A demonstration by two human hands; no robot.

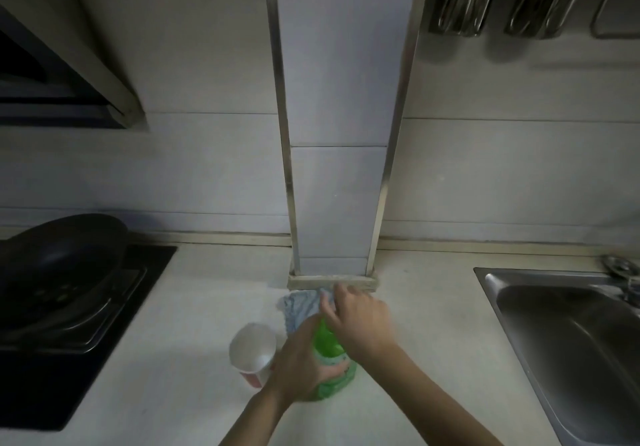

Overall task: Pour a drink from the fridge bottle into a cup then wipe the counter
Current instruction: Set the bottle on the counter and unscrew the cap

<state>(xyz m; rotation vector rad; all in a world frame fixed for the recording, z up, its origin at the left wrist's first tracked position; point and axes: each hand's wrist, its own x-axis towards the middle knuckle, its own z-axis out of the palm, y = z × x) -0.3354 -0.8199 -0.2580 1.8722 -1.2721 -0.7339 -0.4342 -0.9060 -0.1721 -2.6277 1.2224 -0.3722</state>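
Green bottle (329, 345) stands gripped by the left hand (298, 366), steadying it while the right hand (360, 321) curls over its top, likely working the cap; paper cup (251, 345) just beside.

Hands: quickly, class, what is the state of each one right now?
Left hand: grips the green bottle.
Right hand: fingers curled at the bottle's top, in front of the blue cloth; what it holds cannot be told.

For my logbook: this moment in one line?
left hand: grips green bottle | right hand: at bottle top | cup: beside bottle | cloth: behind
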